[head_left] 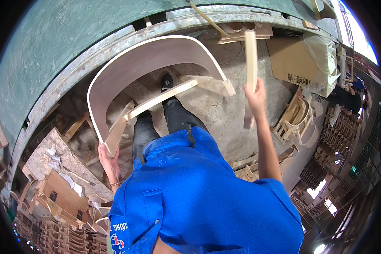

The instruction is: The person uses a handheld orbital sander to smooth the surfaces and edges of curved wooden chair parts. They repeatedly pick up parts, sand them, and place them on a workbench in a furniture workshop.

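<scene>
A curved plywood chair back with pale edges stands in front of me, just on my side of the bench. A straight wooden crosspiece joins its two wooden side pieces. My left hand grips the near left end of this frame, its fingers partly hidden behind the wood. Away from the frame, out to the right, my right hand is closed around a long, slightly bent wooden bar. The bar sticks out on both sides of the fist.
A workbench with a worn green top runs along the far side. A cardboard box with clear plastic stands at right, near wooden chair frames. At left lies a board with a brush. Another person is far right.
</scene>
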Demonstrator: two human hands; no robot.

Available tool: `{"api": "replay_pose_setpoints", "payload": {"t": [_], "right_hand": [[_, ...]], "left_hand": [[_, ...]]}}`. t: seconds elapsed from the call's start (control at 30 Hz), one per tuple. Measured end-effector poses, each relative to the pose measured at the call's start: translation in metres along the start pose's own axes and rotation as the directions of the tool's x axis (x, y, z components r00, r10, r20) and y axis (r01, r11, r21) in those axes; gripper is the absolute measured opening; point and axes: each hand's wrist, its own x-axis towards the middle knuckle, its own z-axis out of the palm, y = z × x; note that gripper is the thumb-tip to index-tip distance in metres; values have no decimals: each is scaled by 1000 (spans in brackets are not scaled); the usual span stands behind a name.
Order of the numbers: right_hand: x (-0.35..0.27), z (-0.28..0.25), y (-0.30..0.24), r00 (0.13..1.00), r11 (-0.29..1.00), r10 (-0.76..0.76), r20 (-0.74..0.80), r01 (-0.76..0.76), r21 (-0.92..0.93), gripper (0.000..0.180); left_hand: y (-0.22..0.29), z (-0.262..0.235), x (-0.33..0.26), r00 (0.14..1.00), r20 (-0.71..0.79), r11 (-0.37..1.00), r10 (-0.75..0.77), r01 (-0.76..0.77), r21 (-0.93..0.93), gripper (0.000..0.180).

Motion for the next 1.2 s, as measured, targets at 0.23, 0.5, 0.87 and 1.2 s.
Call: {"api": "replay_pose_setpoints", "payload": {"t": [0.23, 0.5, 0.87, 1.2], "right_hand": [[212, 14, -20, 974, 971, 4, 228, -57, 231, 53], [241, 40, -25, 961, 866, -102, 257, -42, 499, 61], [306, 44, -46, 945, 920, -302, 125, 255, 299, 61], [201, 0, -61, 951, 746, -308, 31, 221, 629, 54]], "left_hand": [[4, 9, 14, 994, -102, 998, -36, 41, 46, 53], [2, 10, 2, 997, -80, 1000, -17, 19, 16, 47], [26, 16, 7, 944, -299, 762, 137, 93, 641, 48], [-36, 368, -48, 580, 756, 698, -302, -406, 590, 38]]}}
